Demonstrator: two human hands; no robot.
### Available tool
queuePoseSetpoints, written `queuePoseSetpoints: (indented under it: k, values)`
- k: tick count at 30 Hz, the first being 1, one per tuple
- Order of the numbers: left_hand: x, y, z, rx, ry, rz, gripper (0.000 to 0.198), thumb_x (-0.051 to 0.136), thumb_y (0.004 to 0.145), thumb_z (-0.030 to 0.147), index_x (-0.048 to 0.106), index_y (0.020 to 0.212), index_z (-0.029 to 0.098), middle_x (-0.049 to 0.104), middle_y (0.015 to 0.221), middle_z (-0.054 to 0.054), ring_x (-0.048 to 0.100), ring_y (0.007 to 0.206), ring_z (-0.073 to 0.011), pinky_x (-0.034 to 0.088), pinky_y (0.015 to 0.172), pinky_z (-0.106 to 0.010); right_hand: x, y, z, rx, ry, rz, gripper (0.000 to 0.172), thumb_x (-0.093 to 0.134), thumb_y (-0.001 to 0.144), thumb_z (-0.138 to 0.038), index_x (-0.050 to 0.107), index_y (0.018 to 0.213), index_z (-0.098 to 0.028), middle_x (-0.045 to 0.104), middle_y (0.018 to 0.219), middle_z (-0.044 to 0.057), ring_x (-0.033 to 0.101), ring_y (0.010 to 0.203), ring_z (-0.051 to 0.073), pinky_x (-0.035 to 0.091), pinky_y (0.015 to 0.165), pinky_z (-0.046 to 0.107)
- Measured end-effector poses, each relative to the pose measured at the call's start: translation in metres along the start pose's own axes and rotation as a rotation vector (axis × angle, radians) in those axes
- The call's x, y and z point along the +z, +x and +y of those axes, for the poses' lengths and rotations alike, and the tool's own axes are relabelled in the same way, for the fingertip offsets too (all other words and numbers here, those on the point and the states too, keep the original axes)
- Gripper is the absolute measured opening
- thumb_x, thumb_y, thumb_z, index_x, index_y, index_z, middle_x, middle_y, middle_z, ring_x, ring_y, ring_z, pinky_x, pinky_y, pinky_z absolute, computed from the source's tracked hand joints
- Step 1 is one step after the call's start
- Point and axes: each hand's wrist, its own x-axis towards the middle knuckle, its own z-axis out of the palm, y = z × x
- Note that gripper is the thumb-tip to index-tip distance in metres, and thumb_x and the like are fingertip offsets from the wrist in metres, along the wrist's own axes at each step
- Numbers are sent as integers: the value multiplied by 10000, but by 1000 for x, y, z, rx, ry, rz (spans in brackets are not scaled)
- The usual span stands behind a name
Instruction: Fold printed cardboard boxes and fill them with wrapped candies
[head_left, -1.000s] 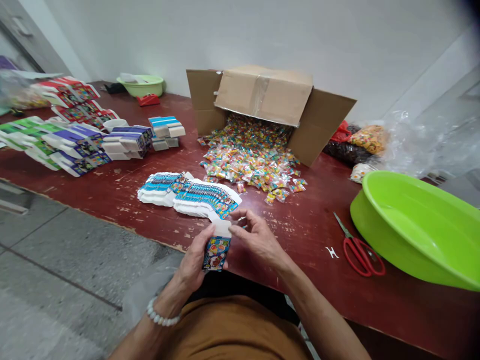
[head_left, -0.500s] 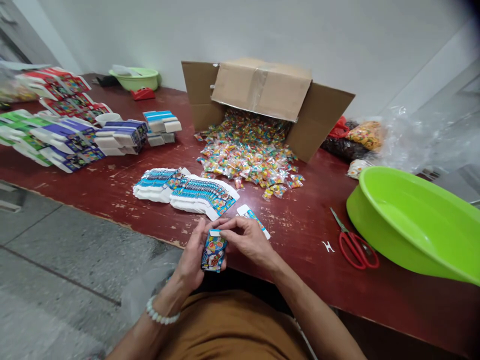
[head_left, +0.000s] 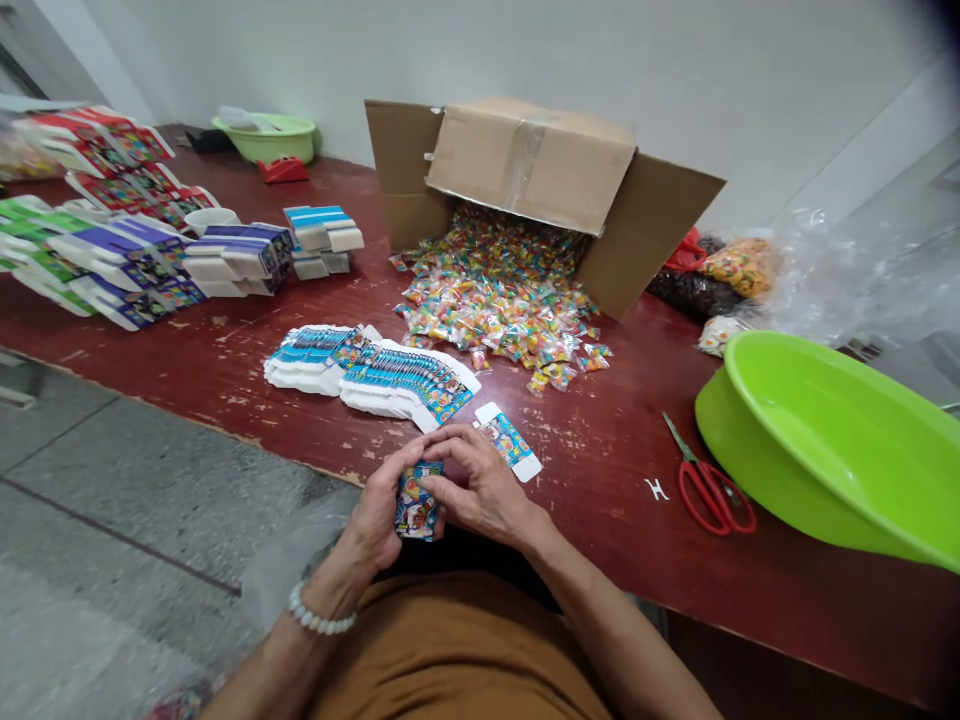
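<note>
Both my hands hold one small blue printed carton at the table's near edge, in front of my lap. My left hand wraps it from the left, and a white bead bracelet sits on that wrist. My right hand closes over its top with fingers pressed down on the end. One flat unfolded carton lies on the table just beyond my right hand. A fanned row of flat blue cartons lies beyond my hands.
A cardboard box on its side spills small colourful candy packets. Red scissors and a lime green basin sit at right. Stacks of folded cartons lie at left, a green bowl at the back, plastic bags at far right.
The carton's white top flap, standing up a second ago, is now pressed down under my right fingers. My hands dropped slightly toward my lap. The loose flat carton came into sight behind them.
</note>
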Motion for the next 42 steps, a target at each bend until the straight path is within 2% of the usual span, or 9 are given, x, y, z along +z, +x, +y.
queuePoseSetpoints:
  k: [5, 10, 14, 18, 21, 24, 33, 38, 42]
  values:
    - [-26, -15, -6, 105, 250, 43, 609, 654, 816, 452, 570, 1347, 165, 698, 713, -24, 617, 466, -167, 506, 425, -258, -11, -4, 21, 62, -104, 44, 131, 695, 888, -252, 662, 1013, -229, 632, 1143, 76, 594, 1082, 201, 474, 956, 357]
    - [-94, -27, -13, 314, 784, 403, 561, 617, 805, 618, 679, 1218, 243, 742, 1085, -74, 708, 927, -259, 562, 751, -310, -45, -25, 54, 464, -736, 199, 432, 771, 794, -420, 632, 1121, -173, 601, 1158, 156, 549, 1047, 314, 441, 899, 462]
    - [-127, -30, -11, 377, 1104, 556, 598, 534, 813, 648, 643, 1263, 269, 722, 1172, -85, 644, 1134, -328, 484, 986, -453, -54, -34, 63, 591, -723, 171, 471, 810, 705, -445, 634, 1053, -181, 629, 1088, 128, 564, 1033, 322, 449, 841, 421]
    - [-100, -29, -9, 415, 908, 452, 586, 619, 792, 619, 650, 1215, 215, 709, 1179, -116, 659, 1081, -313, 487, 985, -446, -42, -25, 50, 623, -119, 315, 310, 745, 720, -437, 605, 868, -203, 648, 826, 38, 609, 785, 232, 465, 709, 347]
    - [-54, -19, -14, 271, 537, 45, 632, 736, 747, 575, 647, 1242, 192, 724, 1163, -133, 675, 1067, -306, 507, 969, -425, -16, -19, 28, 632, 588, 376, 394, 750, 707, -532, 575, 864, -216, 640, 729, -2, 583, 616, 169, 475, 590, 298]
    - [-15, -9, -17, 230, 265, -262, 660, 800, 680, 585, 690, 1192, 183, 723, 1179, -144, 660, 1107, -325, 513, 971, -429, 13, -22, 8, 599, 903, 312, 380, 771, 726, -513, 585, 876, -218, 663, 762, -8, 586, 605, 142, 496, 596, 278]
    - [-10, -10, 3, 204, 276, -183, 519, 894, 625, 472, 707, 1030, 209, 763, 984, -65, 714, 773, -201, 566, 707, -286, 0, -24, -10, 145, 95, 393, 112, 600, 891, -219, 641, 995, -213, 651, 924, 40, 609, 814, 161, 511, 723, 283]
    - [-7, -18, 7, 17, 348, -367, 529, 894, 547, 580, 722, 776, 134, 693, 649, -43, 652, 596, -169, 538, 615, -258, -18, -6, -25, -156, -83, 95, 378, 504, 767, -22, 619, 1072, -214, 586, 1064, 75, 581, 1013, 195, 506, 894, 349]
    - [-10, -17, 6, -69, 370, -449, 592, 810, 631, 661, 738, 884, 130, 671, 584, -48, 648, 560, -189, 525, 592, -282, -33, 1, -34, -146, -172, -108, 266, 568, 748, -60, 608, 971, -200, 605, 1009, 56, 573, 936, 197, 488, 851, 344]
